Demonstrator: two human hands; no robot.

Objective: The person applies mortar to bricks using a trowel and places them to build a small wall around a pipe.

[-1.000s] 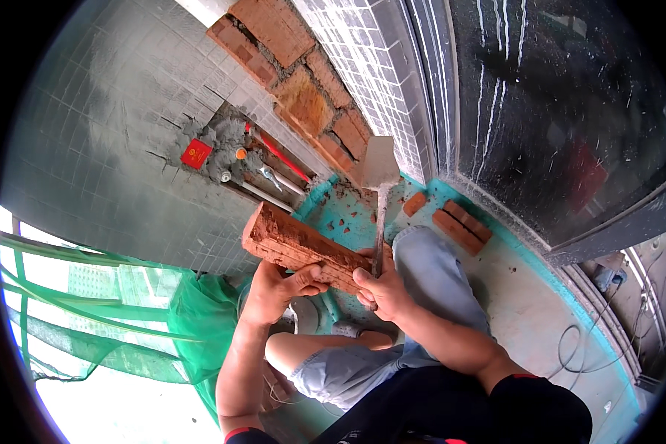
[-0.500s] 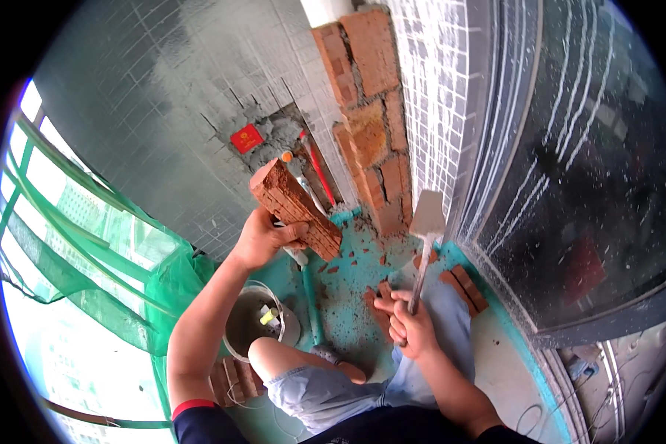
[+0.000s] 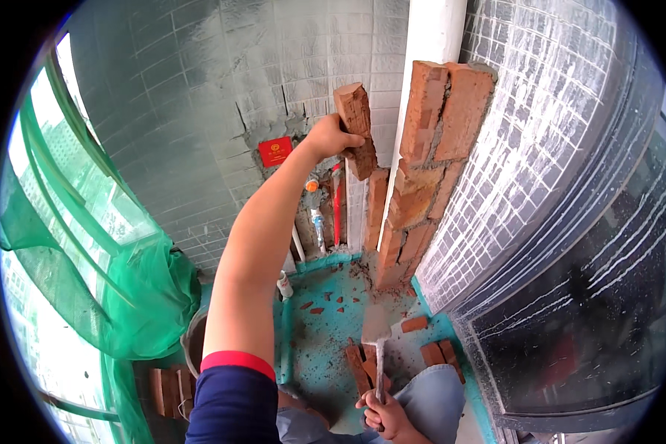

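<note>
My left hand [image 3: 331, 139] is stretched far forward, its thumb and fingers closed round a rough red brick [image 3: 357, 122]. Held upright, the brick is beside the left side of a brick column [image 3: 462, 111]; whether they touch I cannot tell. Grey mortar shows in the column's joints, and a white vertical pipe [image 3: 435, 29] rises behind it. Low and near my knee, my right hand [image 3: 386, 416] grips the handle of a trowel [image 3: 378, 325], its flat blade pointing away from me over the floor.
Red and white pipes [image 3: 337, 207] run up the tiled wall beside a red card [image 3: 275, 152]. Brick pieces [image 3: 442, 355] and rubble lie on the teal floor. A bucket [image 3: 192, 340] is partly hidden by my left arm. Green netting [image 3: 144, 296] hangs left; dark glass [image 3: 570, 333] stands right.
My left hand has carried the brick forward and right, up to the column, turning it more upright. My right hand and the trowel sit lower in view. The head view has shifted too.
</note>
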